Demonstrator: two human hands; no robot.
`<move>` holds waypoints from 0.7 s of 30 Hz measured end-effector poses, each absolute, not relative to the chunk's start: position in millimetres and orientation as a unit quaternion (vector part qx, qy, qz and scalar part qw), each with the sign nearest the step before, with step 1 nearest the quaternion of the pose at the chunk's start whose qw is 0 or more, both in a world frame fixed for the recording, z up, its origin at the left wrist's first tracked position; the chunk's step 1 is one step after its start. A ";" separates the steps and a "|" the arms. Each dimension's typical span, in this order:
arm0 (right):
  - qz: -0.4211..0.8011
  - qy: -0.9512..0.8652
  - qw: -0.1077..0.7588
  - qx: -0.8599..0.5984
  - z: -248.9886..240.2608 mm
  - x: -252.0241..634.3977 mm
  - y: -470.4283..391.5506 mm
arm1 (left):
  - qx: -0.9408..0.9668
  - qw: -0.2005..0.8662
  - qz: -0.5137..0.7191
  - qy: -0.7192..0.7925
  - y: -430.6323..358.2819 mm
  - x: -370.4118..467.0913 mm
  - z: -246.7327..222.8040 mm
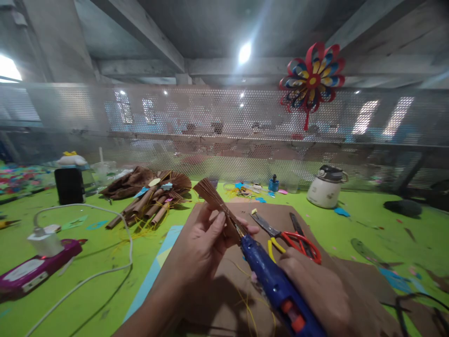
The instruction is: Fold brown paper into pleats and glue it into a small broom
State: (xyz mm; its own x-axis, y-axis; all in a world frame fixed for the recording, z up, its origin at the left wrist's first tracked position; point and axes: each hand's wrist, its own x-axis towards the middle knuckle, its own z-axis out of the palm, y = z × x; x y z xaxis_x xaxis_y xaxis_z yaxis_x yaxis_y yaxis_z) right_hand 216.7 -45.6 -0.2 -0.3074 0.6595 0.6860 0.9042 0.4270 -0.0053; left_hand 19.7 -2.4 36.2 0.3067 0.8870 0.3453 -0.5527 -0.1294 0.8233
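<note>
My left hand (206, 241) is closed around a pleated fan of brown paper (210, 194), its folds pointing up and to the left. In my right hand (315, 285) is a blue glue gun (270, 271), with a red part showing in its body. The gun's nozzle points up and left and meets the brown paper by my left fingers; whether glue is coming out I cannot tell. Below the hands, thin yellow string (247, 309) trails over a brown cardboard sheet (294, 217).
Red-handled scissors (277, 231) and a yellow-handled tool (275, 248) lie beside my right hand. Finished-looking brown paper fans (157, 201) are heaped at the back left. A purple power strip (42, 267) with a white cable (131, 243) lies left. A white kettle (324, 189) stands back right.
</note>
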 end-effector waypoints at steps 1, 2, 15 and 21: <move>-0.197 -0.782 0.309 -0.504 -0.8 216.5 -44.7 | 0.499 0.638 0.562 0.169 -2.8 20.0 36.0; -0.198 -0.781 0.307 -0.506 -1.4 216.3 -44.0 | 0.502 0.639 0.558 0.169 -3.1 20.4 35.7; -0.188 -0.783 0.293 -0.515 -6.1 214.7 -40.7 | 0.492 0.652 0.549 0.180 -5.3 22.0 36.3; -0.192 -0.792 0.300 -0.495 -11.7 217.6 -41.2 | 0.492 0.644 0.557 0.183 -4.9 19.4 39.1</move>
State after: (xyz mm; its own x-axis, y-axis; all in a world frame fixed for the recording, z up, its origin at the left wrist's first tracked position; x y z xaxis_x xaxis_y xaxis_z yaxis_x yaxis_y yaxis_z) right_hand 217.6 -41.2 -11.7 -0.3295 0.6692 0.6660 0.9002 0.4354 0.0079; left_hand 19.4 -4.9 39.1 0.3131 0.8968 0.3126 -0.5368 -0.1044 0.8372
